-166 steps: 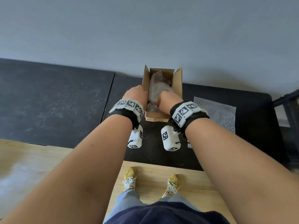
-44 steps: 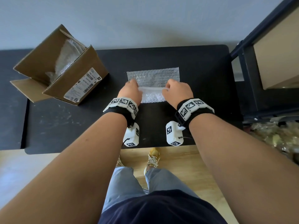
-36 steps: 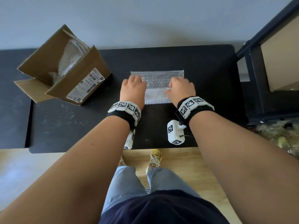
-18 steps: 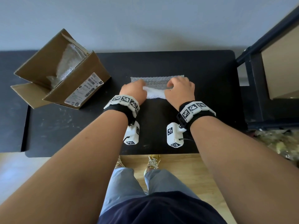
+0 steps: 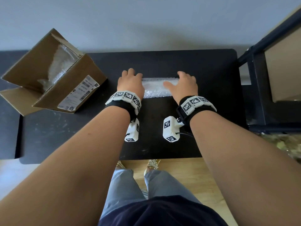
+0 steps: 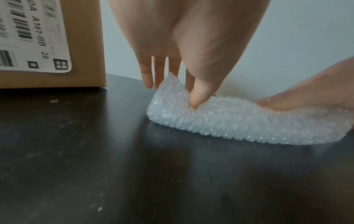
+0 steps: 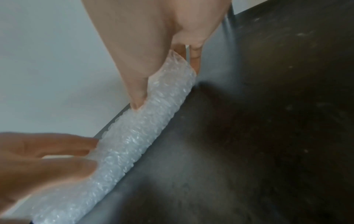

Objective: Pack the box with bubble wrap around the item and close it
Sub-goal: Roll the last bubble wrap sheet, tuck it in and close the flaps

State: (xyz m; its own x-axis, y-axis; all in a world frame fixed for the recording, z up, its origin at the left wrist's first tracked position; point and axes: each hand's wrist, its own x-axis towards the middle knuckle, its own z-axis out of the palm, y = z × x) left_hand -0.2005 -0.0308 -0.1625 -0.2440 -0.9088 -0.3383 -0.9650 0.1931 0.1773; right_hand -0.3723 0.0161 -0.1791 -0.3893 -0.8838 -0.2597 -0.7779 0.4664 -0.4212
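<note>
A roll of folded bubble wrap [image 5: 156, 88] lies on the black table [image 5: 187, 62] between my hands. My left hand [image 5: 130, 82] holds its left end, thumb pressed into the front and fingers down behind it [image 6: 172, 94]. My right hand [image 5: 184, 84] holds the right end the same way [image 7: 166, 83], its thumb denting the bubble wrap [image 7: 143, 136]. The open cardboard box [image 5: 48, 75] stands tilted at the back left, apart from both hands, with more bubble wrap [image 5: 60, 66] showing inside. The item itself is hidden.
A dark metal shelf frame [image 5: 257, 79] stands against the table's right end. The box's labelled side [image 6: 47, 45] is close to the left of my left hand. A second dark tabletop [image 5: 8, 128] adjoins on the left. Grey wall runs behind.
Since 4.6 s ago my hands left the box and went to the flat sheet on the right. In the last second they have folded it over repeatedly into a narrower, thicker roll.
</note>
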